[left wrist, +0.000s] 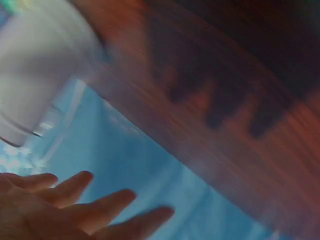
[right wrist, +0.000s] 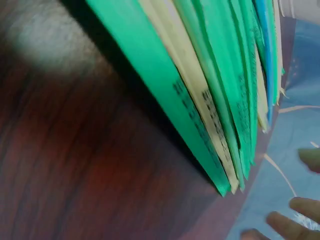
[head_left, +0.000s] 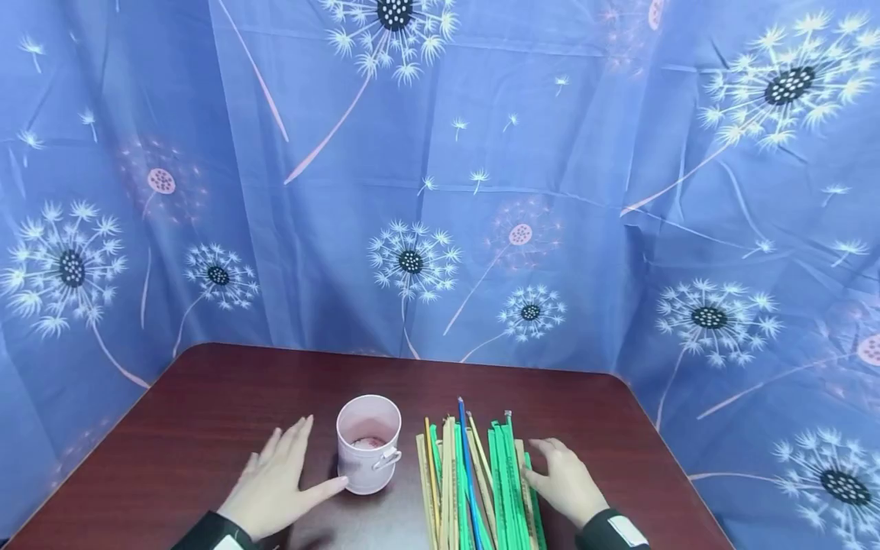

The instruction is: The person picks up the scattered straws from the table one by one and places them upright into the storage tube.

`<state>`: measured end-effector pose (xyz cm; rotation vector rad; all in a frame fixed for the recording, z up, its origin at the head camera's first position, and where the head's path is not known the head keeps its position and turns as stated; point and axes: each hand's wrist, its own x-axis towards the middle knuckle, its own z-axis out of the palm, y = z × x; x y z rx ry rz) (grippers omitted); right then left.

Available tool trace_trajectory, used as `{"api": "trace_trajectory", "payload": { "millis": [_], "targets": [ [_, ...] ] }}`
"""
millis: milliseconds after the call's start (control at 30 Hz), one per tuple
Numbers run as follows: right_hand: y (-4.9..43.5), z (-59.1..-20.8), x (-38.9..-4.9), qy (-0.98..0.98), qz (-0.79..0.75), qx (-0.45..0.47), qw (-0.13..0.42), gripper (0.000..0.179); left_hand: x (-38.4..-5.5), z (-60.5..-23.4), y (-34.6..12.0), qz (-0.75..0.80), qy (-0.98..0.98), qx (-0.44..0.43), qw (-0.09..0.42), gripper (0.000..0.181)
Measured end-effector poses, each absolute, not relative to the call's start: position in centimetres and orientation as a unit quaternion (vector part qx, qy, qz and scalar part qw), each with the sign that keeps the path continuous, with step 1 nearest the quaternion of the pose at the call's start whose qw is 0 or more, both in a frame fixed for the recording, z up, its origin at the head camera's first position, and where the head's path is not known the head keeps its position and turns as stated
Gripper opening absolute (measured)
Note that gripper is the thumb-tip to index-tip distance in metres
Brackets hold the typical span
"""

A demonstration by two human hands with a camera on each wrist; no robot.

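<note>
A small pale pink bucket (head_left: 363, 467) with a wire handle on its side stands upright on the table. My left hand (head_left: 273, 483) is just left of it, fingers spread and straight, the thumb pointing at its wall; in the left wrist view the palm holds nothing. Right of the bucket lies a bundle of long, thin green and beige strips (head_left: 505, 485) with dark print, with a blue stick (head_left: 468, 466) and an orange stick (head_left: 433, 467) among them. At the bundle's right edge is my right hand (head_left: 567, 481), fingers loosely bent; whether it touches the strips I cannot tell.
The dark reddish-brown wooden table (head_left: 261, 382) has rounded far corners. Behind and on both sides hangs a blue cloth (head_left: 330, 252) with a dandelion print. Something pale red and white lies on the bucket's floor.
</note>
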<state>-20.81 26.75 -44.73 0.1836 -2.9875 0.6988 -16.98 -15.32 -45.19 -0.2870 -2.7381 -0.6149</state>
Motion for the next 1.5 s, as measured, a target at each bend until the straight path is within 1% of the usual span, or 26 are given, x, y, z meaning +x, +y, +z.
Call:
{"api": "trace_trajectory", "payload": {
  "millis": [133,233,433,600,733,767,867,933,967,1033,1100,1233,1333,1500],
  "targets": [
    [26.5,-45.6,-20.8,-0.977,0.205,0.057,0.017,0.046,-16.8,-44.7,-13.7,-0.291,-0.939,-0.123,0.138,0.11],
    [26.1,-46.0,-20.9,-0.979,0.201,0.047,-0.002,0.047,-17.0,-44.5,-12.9,-0.32,-0.931,-0.115,0.132,0.11],
    [25.5,-46.4,-21.2,-0.974,0.221,0.026,-0.047,0.049,-18.0,-44.4,-12.1,-0.366,-0.916,-0.086,0.137,0.11],
    [25.6,-46.8,-21.0,-0.967,0.251,0.009,-0.049,0.044,-18.8,-44.7,-11.3,-0.397,-0.907,-0.071,0.119,0.115],
    [25.6,-46.9,-21.0,-0.966,0.251,-0.013,-0.057,0.054,-19.1,-44.9,-10.6,-0.428,-0.896,-0.051,0.104,0.122],
    [26.2,-48.0,-21.7,-0.965,0.253,-0.019,-0.061,0.058,-19.2,-44.9,-10.4,-0.433,-0.894,-0.047,0.104,0.122],
    [26.8,-49.1,-22.5,-0.964,0.253,-0.04,-0.067,0.069,-19.3,-44.9,-10.0,-0.439,-0.89,-0.041,0.111,0.12],
    [27.0,-49.1,-22.7,-0.964,0.255,-0.046,-0.062,0.07,-19.4,-45.0,-9.8,-0.445,-0.888,-0.038,0.112,0.118],
    [27.0,-48.9,-22.8,-0.963,0.257,-0.05,-0.059,0.07,-19.4,-45.0,-9.7,-0.448,-0.886,-0.038,0.112,0.116],
    [25.9,-46.5,-21.8,-0.963,0.258,-0.052,-0.05,0.069,-19.4,-45.0,-9.5,-0.453,-0.884,-0.038,0.112,0.114],
    [25.4,-45.1,-21.6,-0.96,0.273,-0.052,-0.033,0.07,-19.4,-45.1,-9.2,-0.46,-0.88,-0.037,0.107,0.113],
    [24.5,-42.2,-21.8,-0.951,0.308,-0.033,0.022,0.068,-19.5,-45.2,-8.6,-0.463,-0.878,-0.047,0.109,0.111],
    [23.6,-40.1,-21.9,-0.927,0.366,-0.018,0.078,0.068,-19.5,-45.2,-8.2,-0.467,-0.876,-0.053,0.107,0.11],
    [21.8,-37.4,-21.7,-0.835,0.531,0.001,0.147,0.072,-19.6,-45.3,-7.4,-0.472,-0.874,-0.059,0.098,0.109]
  ]
}}
